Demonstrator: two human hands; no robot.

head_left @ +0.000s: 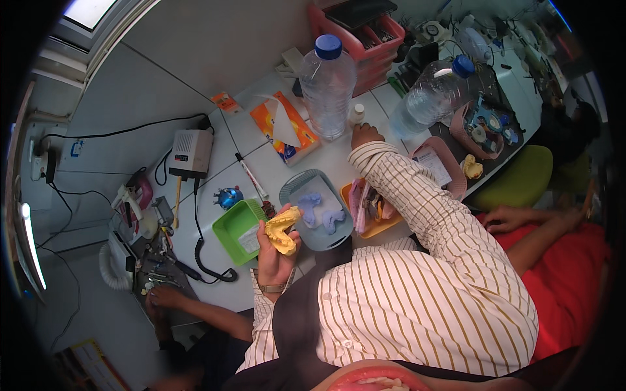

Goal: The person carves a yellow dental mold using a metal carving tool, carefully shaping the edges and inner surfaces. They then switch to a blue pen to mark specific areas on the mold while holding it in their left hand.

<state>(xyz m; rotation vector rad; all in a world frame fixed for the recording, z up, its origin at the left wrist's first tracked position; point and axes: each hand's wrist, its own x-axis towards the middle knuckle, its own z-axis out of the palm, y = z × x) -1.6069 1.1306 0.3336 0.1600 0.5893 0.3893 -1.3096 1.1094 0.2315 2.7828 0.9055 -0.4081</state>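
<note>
A yellow dental cast (282,236), shaped like a horseshoe arch, rests in my left hand (274,262) with the fingers around it. My right hand (366,134) stretches far across the table, its fingers curled at the lower part of a small white bottle (357,113); my hand hides where they meet. Between my arms, a blue-grey basket (315,242) contains two pale purple dental pieces, one on the left (308,207) and one on the right (333,221). Left of the basket is a bright green tray (228,229) with a whitish packet inside.
Two large clear bottles, one upright (328,91) and one leaning (427,98), flank my right hand. An orange tissue box (285,130), a grey control box (191,153) with a coiled cord and an orange tray (378,229) surround the work area. Other people's arms (212,314) are at both sides.
</note>
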